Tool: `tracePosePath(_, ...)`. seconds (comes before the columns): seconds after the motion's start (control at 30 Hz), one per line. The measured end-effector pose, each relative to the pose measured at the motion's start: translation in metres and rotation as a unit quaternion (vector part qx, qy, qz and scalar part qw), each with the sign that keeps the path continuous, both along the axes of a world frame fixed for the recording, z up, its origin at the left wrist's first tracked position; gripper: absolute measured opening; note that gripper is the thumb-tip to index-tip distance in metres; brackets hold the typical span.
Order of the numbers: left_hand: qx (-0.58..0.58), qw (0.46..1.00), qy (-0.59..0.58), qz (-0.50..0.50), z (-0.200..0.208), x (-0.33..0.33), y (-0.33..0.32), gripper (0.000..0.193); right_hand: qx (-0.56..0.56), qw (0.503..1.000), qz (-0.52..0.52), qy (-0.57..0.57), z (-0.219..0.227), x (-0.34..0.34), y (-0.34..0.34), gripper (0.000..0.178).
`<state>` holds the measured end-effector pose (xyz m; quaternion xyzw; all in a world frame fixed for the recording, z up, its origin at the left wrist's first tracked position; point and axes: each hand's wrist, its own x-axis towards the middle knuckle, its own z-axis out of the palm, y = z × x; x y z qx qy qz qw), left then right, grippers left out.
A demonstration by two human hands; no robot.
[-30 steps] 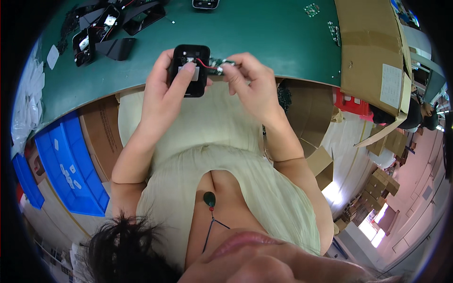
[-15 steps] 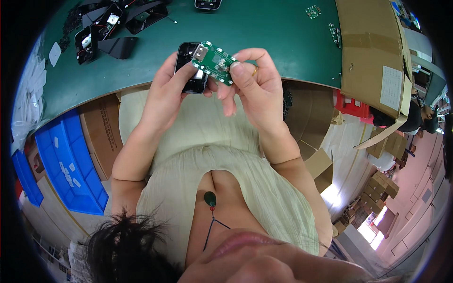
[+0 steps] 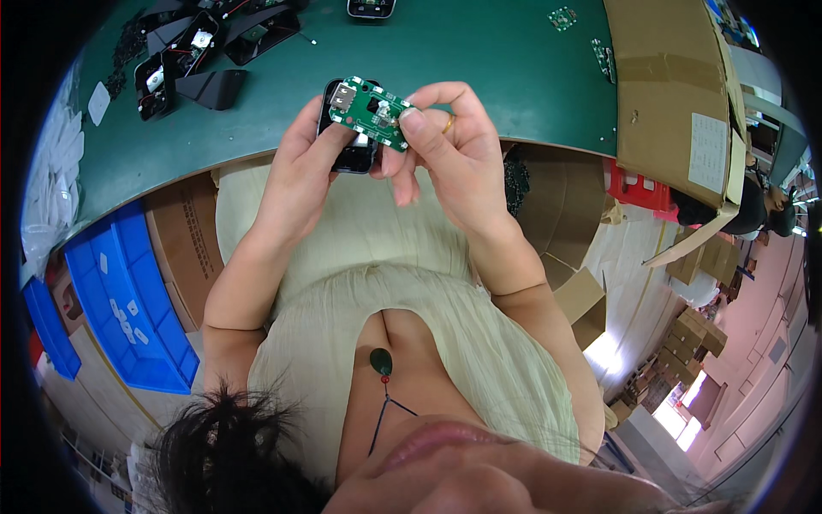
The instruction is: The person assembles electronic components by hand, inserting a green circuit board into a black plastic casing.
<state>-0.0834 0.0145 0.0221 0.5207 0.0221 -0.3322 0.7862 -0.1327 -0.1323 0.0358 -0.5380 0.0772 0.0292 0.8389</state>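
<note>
My left hand (image 3: pixel 301 158) is closed round a small black plastic housing (image 3: pixel 354 159), held above the near edge of the green table. Over that housing lies a green circuit board (image 3: pixel 366 114), tilted, with a metal USB socket at its upper left corner. My right hand (image 3: pixel 445 137) pinches the board's right end between thumb and fingers. The left thumb reaches the board's lower left edge. Most of the housing's inside is hidden under the board; a pale part shows below it.
Several black housings (image 3: pixel 210 89) with wires lie at the table's (image 3: pixel 479 60) far left. Loose circuit boards (image 3: pixel 562 18) are at the far right, beside a cardboard box (image 3: pixel 668 94). A blue bin (image 3: pixel 128 300) stands low on the left, near plastic bags (image 3: pixel 50 163).
My right hand has moved slightly left with the circuit board, which now sits further over the housing. My left hand has barely moved.
</note>
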Motion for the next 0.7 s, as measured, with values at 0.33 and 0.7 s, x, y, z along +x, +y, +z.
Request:
tracePosePath(0.33, 0.006, 0.994, -0.113, 0.003, 0.001, -0.007, -0.001, 0.03, -0.093, 0.994, -0.052, 0.024, -0.002, 0.003, 0.003, 0.02)
tracePosePath(0.7, 0.057, 0.995, -0.076, -0.006, 0.002, -0.004, 0.006, 0.033, -0.363, 0.897, -0.107, -0.228, -0.02, 0.007, 0.006, 0.021)
